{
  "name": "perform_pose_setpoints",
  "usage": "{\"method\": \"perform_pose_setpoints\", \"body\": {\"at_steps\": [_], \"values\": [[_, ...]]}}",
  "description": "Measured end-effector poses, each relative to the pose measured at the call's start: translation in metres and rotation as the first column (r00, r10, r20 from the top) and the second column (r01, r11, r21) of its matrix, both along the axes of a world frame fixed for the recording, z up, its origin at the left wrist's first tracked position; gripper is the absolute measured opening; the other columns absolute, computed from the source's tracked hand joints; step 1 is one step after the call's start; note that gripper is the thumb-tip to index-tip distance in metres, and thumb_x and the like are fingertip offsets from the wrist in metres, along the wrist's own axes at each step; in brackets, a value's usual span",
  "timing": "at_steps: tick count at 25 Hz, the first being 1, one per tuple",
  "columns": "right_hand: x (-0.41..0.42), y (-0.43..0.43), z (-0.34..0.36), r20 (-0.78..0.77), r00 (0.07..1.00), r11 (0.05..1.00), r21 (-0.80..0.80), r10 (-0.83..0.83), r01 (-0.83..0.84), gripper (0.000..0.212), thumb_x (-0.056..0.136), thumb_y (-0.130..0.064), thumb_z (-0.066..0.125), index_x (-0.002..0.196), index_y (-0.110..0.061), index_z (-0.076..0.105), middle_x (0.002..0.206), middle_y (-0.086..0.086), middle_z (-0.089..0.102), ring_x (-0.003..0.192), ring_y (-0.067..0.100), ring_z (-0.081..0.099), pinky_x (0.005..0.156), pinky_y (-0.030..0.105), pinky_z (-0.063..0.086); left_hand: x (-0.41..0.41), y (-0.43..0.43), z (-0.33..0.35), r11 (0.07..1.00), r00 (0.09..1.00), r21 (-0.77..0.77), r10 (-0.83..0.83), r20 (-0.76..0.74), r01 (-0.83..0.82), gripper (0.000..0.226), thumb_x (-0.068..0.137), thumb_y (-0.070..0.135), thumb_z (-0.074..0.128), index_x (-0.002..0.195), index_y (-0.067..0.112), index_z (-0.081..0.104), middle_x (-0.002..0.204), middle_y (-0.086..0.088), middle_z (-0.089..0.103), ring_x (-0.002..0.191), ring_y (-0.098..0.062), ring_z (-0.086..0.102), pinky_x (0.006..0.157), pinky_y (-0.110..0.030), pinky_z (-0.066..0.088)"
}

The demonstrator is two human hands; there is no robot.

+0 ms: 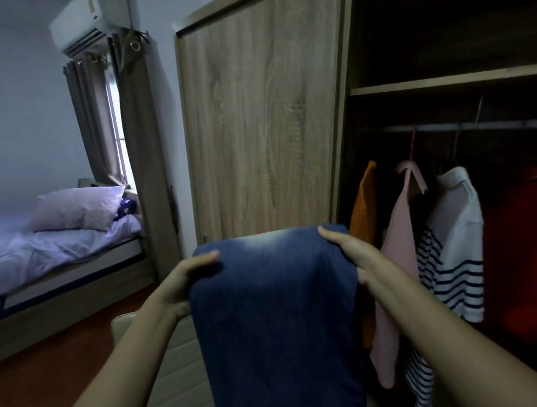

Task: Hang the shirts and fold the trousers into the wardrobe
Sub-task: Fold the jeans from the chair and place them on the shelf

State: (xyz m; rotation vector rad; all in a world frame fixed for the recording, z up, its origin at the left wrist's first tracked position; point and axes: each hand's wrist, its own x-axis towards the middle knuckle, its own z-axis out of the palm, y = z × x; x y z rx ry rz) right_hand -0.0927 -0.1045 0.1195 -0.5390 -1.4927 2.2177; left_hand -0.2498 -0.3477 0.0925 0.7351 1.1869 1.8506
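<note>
Blue denim trousers (275,310) hang doubled over in front of me, held up at chest height. My left hand (184,281) grips their left top edge, thumb on the cloth. My right hand (352,255) grips the right top edge. Behind them stands the wooden wardrobe (257,111), its right half open and dark. On its rail (473,126) hang an orange shirt (364,205), a pink shirt (401,243), a white shirt with navy stripes (456,241) and a red garment (521,253).
A shelf (446,81) crosses the wardrobe above the rail. A bed (48,253) with a lilac pillow (76,208) stands at the left under a curtained window (115,117). A beige chair back (175,361) is below the trousers. The floor is reddish brown.
</note>
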Motion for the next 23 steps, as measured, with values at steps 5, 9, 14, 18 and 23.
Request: {"method": "perform_pose_setpoints", "body": {"at_steps": [5, 9, 14, 18, 23], "values": [[0.024, 0.002, -0.036, 0.092, 0.957, 0.961, -0.05, 0.276, -0.272, 0.076, 0.057, -0.025, 0.087, 0.123, -0.003, 0.057, 0.121, 0.019, 0.064, 0.11, 0.031, 0.063, 0.095, 0.041, 0.048, -0.015, 0.01, 0.004, 0.943, 0.957, -0.207, 0.221, -0.189, -0.259, 0.096, 0.033, 0.039, 0.093, 0.117, 0.006, 0.06, 0.113, -0.016, 0.068, 0.105, -0.03, 0.064, 0.087, -0.041, 0.049], [0.025, -0.001, -0.047, -0.02, 0.969, 0.963, -0.11, 0.246, -0.246, 0.065, 0.062, -0.016, 0.082, 0.12, 0.0, 0.057, 0.115, 0.019, 0.067, 0.104, 0.03, 0.066, 0.085, 0.036, 0.055, -0.017, 0.005, 0.0, 0.944, 0.913, -0.14, 0.24, -0.329, -0.299, 0.118, 0.03, 0.033, 0.095, 0.132, 0.018, 0.038, 0.123, -0.007, 0.055, 0.101, -0.022, 0.061, 0.073, -0.027, 0.054], [0.022, -0.011, -0.016, -0.171, 0.971, 0.955, -0.215, 0.167, -0.202, 0.041, 0.074, -0.026, 0.063, 0.107, -0.001, 0.066, 0.097, 0.015, 0.071, 0.086, 0.027, 0.068, 0.081, 0.037, 0.05, -0.015, -0.007, 0.005, 0.978, 0.81, 0.023, 0.185, -0.556, -0.208, 0.13, 0.036, 0.02, 0.093, 0.141, 0.046, 0.023, 0.123, 0.001, 0.061, 0.109, -0.015, 0.063, 0.084, -0.028, 0.055], [0.019, -0.023, 0.006, -0.155, 0.969, 0.962, -0.163, 0.193, -0.218, 0.036, 0.076, -0.026, 0.058, 0.101, -0.001, 0.066, 0.093, 0.014, 0.072, 0.085, 0.026, 0.067, 0.08, 0.038, 0.047, -0.026, -0.008, -0.006, 0.939, 0.742, 0.018, 0.283, -0.608, -0.344, 0.112, 0.04, 0.036, 0.093, 0.136, 0.038, 0.035, 0.128, 0.004, 0.059, 0.117, -0.013, 0.058, 0.096, -0.037, 0.049], [0.013, -0.027, 0.017, -0.164, 0.964, 0.965, -0.127, 0.208, -0.229, 0.03, 0.085, -0.029, 0.051, 0.092, -0.004, 0.066, 0.079, 0.008, 0.071, 0.072, 0.02, 0.067, 0.073, 0.03, 0.049, -0.019, 0.0, 0.001, 0.82, 0.564, 0.153, 0.502, -0.656, -0.551, 0.062, 0.045, 0.043, 0.081, 0.1, 0.022, 0.059, 0.099, -0.003, 0.066, 0.092, -0.013, 0.066, 0.077, -0.032, 0.056]]}}
